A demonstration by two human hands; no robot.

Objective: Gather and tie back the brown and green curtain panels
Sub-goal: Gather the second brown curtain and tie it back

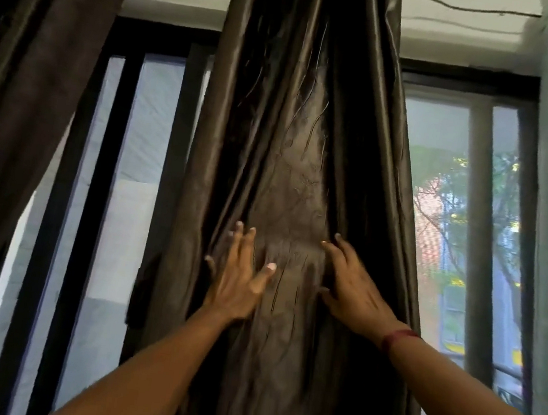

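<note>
The left hand (pixel 239 282) and right hand (pixel 356 286) press flat, fingers spread, gripping nothing, on the brown curtain panel (pixel 294 141) hanging before the window (pixel 151 123); soft, slippery stuff, best gathered from its outer edges.

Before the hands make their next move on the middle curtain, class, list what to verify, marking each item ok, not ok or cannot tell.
1. Both hands on the middle curtain panel: ok; left hand and right hand lie flat on it.
2. Fabric gripped: not ok; neither hand curls round it.
3. Panel gathered: not ok; it lies spread between the hands.
4. Tie-back at hand: cannot tell; none shows.
5. Left curtain apart from the hands: ok.
</note>
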